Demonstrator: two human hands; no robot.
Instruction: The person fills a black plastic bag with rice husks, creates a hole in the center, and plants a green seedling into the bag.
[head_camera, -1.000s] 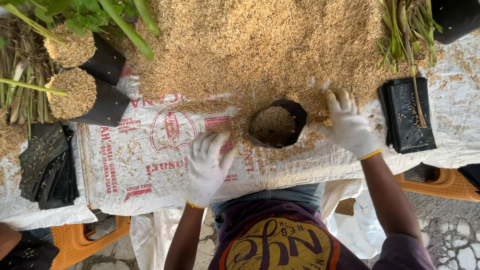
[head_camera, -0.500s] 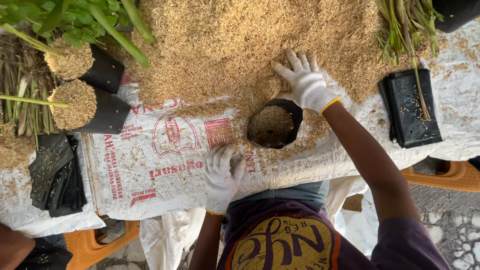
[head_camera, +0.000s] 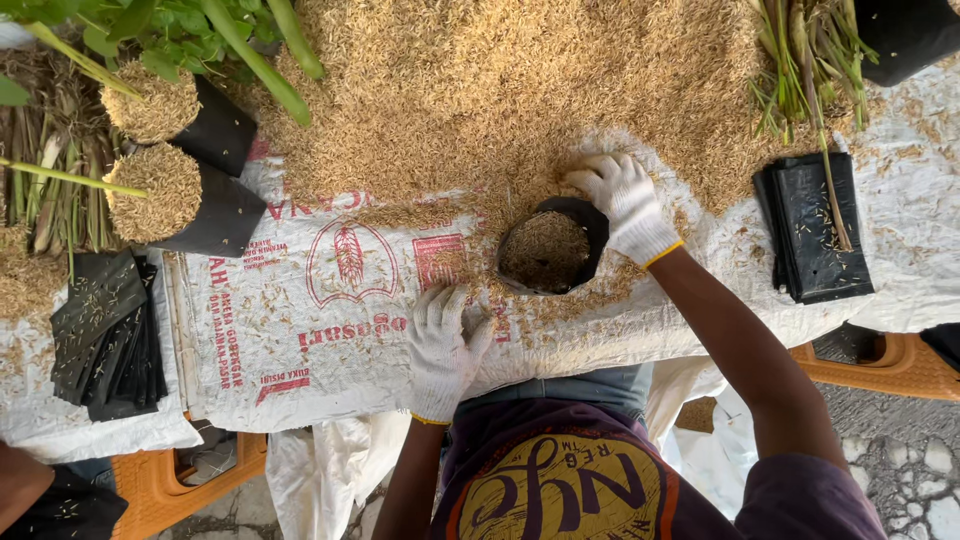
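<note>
A black planting bag (head_camera: 552, 250) partly filled with rice husk stands on a white printed sack (head_camera: 320, 310) in front of me. My right hand (head_camera: 622, 200), in a white glove, lies on the husk at the bag's far right rim, fingers curled against the edge of the big husk heap (head_camera: 500, 90). My left hand (head_camera: 443, 345), also gloved, rests flat on the sack with fingers spread, just left and near side of the bag, holding nothing.
Two filled black bags (head_camera: 190, 160) with green plants (head_camera: 200, 30) lie at the far left. Flat empty black bags are stacked at left (head_camera: 105, 340) and right (head_camera: 810, 230). A bundle of green stalks (head_camera: 810, 60) lies at far right. Orange plastic supports (head_camera: 880, 365) show under the table.
My right hand has drawn back from the heap toward the bag's rim, pulling husk with it. My left hand has stayed on the sack, shifting slightly.
</note>
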